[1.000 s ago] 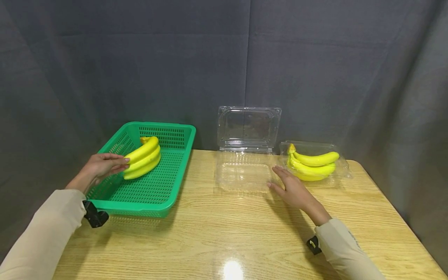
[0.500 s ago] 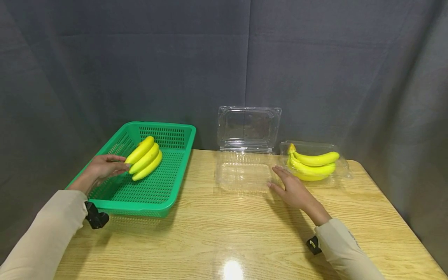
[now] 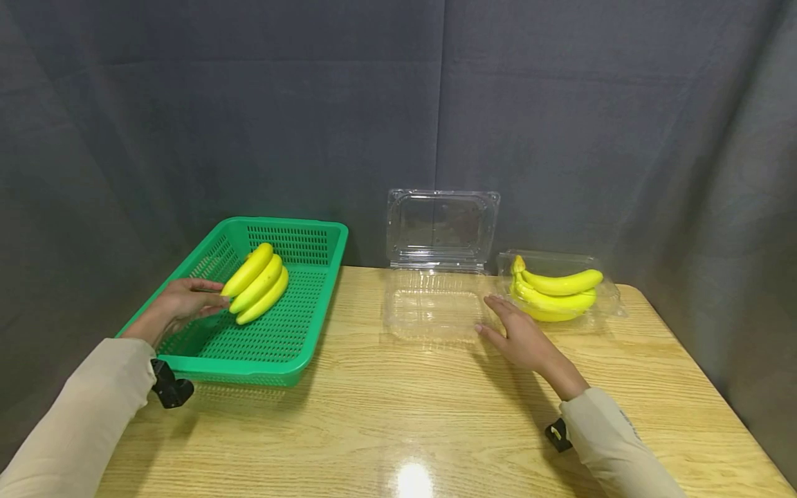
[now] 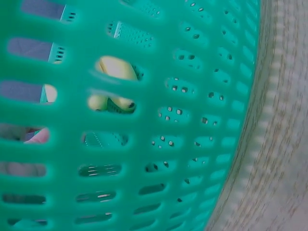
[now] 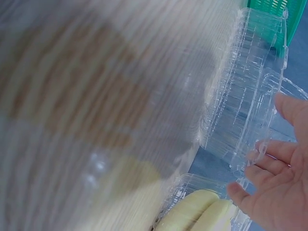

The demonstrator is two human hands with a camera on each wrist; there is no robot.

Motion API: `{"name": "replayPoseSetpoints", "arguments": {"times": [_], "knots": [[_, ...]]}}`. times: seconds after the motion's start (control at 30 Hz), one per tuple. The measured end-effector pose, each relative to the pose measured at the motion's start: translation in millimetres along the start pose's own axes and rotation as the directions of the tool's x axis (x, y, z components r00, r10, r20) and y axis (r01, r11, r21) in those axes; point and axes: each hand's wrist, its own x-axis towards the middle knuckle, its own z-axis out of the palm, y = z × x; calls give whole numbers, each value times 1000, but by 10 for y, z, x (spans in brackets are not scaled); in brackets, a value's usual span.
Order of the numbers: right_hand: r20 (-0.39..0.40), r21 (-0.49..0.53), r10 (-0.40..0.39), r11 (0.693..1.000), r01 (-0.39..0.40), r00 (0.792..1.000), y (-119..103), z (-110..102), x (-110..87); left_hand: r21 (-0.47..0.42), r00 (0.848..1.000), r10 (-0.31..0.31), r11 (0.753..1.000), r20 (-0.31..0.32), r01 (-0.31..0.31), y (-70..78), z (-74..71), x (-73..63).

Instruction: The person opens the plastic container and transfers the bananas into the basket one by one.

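Observation:
A bunch of yellow bananas (image 3: 257, 282) lies in the green basket (image 3: 324, 304), its tips toward me. My left hand (image 3: 183, 303) reaches over the basket's left side, fingers fairly straight, fingertips right at the banana tips. Through the basket slots in the left wrist view, bananas (image 4: 115, 68) and a bit of a finger (image 4: 39, 136) show; the rest is hidden. My right hand (image 3: 526, 335) has its fingers extended beside the right edge of a clear plastic clamshell box (image 3: 436, 311), whose lid stands upright. In the right wrist view, its fingers (image 5: 276, 166) are loosely spread by the box wall.
Right of the clamshell, a second clear box (image 3: 613, 304) holds another bunch of bananas (image 3: 557, 294). Both boxes stand near the back of the wooden table (image 3: 373, 422). A dark grey curtain (image 3: 349, 124) hangs behind and at the sides.
The bananas in the basket have turned and settled, the individual fruits now fanned out. My left hand has shifted slightly at their tips. The right hand has stayed in place.

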Motion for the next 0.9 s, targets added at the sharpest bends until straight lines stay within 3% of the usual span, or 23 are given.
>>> {"name": "replayPoseSetpoints", "arguments": {"times": [0.27,0.5,0.9], "knots": [[6,11,3,1000,-3,1000,7,2,6,34,1000,-7,999,-7,7,9,-1,-23],[-3,17,-1,1000,1,1000,-13,25,18,92,999,2,996,-49,3,18,0,-36],[-1,30,5,1000,-5,1000,-66,47,16,247,993,80,967,-91,-56,7,8,-89]]}}
